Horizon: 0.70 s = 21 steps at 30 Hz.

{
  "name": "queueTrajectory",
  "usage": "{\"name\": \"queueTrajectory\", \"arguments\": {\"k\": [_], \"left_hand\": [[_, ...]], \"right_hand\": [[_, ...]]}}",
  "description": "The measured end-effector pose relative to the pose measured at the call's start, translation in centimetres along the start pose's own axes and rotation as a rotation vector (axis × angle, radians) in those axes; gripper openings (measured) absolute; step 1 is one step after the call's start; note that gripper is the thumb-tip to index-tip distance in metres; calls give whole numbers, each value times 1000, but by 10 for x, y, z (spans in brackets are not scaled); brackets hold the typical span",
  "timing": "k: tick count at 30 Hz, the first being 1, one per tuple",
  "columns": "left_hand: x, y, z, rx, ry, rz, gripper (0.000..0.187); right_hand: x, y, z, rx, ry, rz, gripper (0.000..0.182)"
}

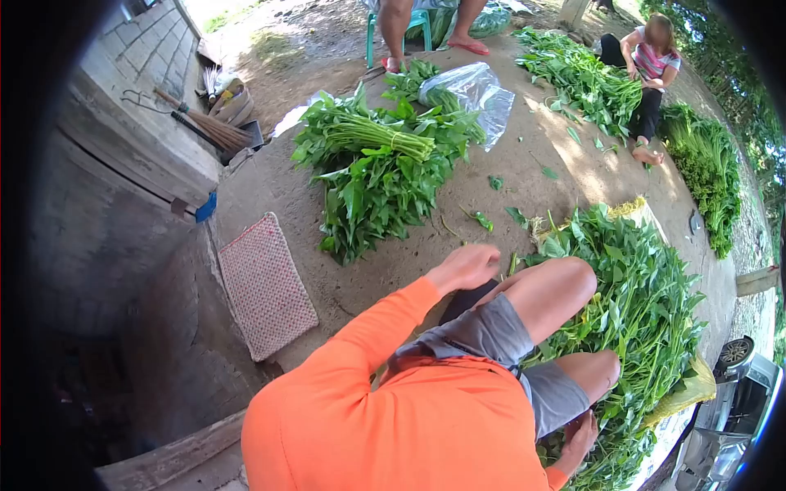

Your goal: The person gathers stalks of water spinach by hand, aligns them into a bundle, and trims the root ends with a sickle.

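Observation:
My left hand [471, 266] is in front of my knee, its fingers curled and slightly blurred. If it holds anything, I cannot make it out. My right hand [580, 443] is low beside my other leg, against a large heap of leafy green stems [626, 295]. Its fingers are bent and partly hidden, so what is in them does not show. The heap lies on a yellow-edged sack [688, 393] along my legs. Beyond my left hand, bundled greens [372, 176] are stacked on the concrete, the top bundle tied around its stems.
A woven mat [266, 286] lies near the step. Clear plastic [479, 94] covers part of the stacked greens. One person [651, 61] sits by more greens [581, 78]; another person's legs [393, 33] are by a green stool. A broom [217, 127] leans at the wall; a car [729, 425] stands right.

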State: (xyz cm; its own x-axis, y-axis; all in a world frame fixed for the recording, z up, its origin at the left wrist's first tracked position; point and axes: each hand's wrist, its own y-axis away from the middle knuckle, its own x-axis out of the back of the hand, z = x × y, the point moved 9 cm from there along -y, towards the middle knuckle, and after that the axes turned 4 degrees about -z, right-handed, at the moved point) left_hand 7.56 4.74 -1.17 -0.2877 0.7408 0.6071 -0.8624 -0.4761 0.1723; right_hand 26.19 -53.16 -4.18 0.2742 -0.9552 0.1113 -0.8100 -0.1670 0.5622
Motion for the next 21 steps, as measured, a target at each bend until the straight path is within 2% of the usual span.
{"name": "queueTrajectory", "arguments": {"k": [2, 3, 5, 8, 10, 11, 12, 13, 15, 18, 21], "left_hand": [[29, -23, 22, -43, 49, 59, 41], [6, 9, 38, -26, 106, 44, 38], [17, 4, 56, -46, 163, 100, 36], [38, 16, 72, -53, 317, 216, 34], [52, 11, 93, -125, 320, 311, 31], [57, 7, 95, -182, 288, 377, 28], [55, -8, 87, -174, 375, 400, 22], [66, -3, 106, -120, 624, 348, 17], [80, -6, 131, -314, 834, 405, 12], [93, -11, 182, -370, 884, 342, 9], [83, -40, 243, -501, 919, 222, 9]], "right_hand": [[-13, -17, 25, 11, -89, 22, 49], [26, 19, 36, 19, -51, -5, 48], [8, 16, 54, 75, -83, -127, 46], [-20, 43, 56, 20, -31, -89, 38], [-1, 47, 63, 27, 0, -35, 31], [20, 44, 72, 21, 118, 46, 29], [33, 53, 63, 32, 142, 126, 31], [36, 58, 45, 38, 177, 183, 32], [60, 63, 28, 106, 136, 296, 23], [92, 64, -6, 301, 97, 376, 19], [96, 105, -89, 480, 80, 497, 18]]}}
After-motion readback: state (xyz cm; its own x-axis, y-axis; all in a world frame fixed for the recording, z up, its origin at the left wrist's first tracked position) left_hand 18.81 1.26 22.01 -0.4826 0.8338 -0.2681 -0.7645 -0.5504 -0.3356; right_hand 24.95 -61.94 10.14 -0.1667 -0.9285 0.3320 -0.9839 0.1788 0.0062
